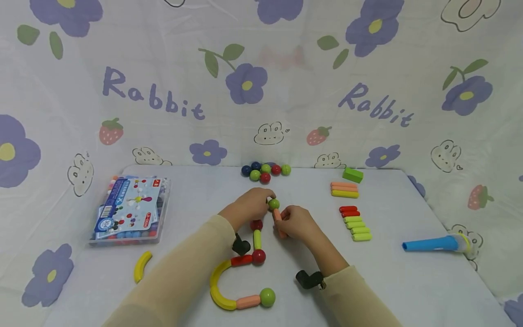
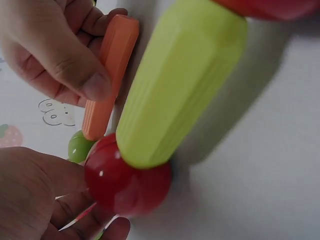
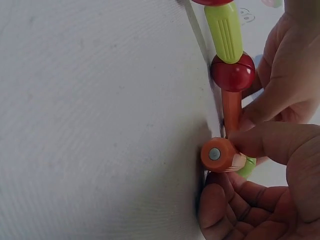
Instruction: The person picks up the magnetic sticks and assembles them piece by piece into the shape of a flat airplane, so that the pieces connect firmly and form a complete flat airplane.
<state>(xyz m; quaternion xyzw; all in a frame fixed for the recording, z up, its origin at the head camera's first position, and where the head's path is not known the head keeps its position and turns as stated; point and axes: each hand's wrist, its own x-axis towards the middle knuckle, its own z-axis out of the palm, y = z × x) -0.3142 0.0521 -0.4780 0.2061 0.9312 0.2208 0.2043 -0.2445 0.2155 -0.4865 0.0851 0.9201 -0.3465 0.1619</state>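
Note:
In the head view my left hand (image 1: 254, 204) bends over the upper end of a chain of toy rods and balls. Its thumb lies along an orange rod (image 3: 232, 107) below a red ball (image 3: 233, 73), seen in the right wrist view. A green ball (image 1: 274, 204) sits at its fingertips. My right hand (image 1: 300, 223) pinches a second orange rod (image 1: 279, 222), whose far end meets the green ball. A metal disc shows on this rod's near end. The chain continues through a lime rod (image 1: 257, 239), red ball (image 1: 259, 257), red rod (image 1: 241, 260) and curved yellow pieces (image 1: 215, 284).
Several loose balls (image 1: 265, 177) lie at the back. Rods in rows (image 1: 353, 218) and a green block (image 1: 353, 175) are on the right, near a blue toy microphone (image 1: 435, 244). At left are a clear box of parts (image 1: 130, 209) and a curved yellow piece (image 1: 142, 267).

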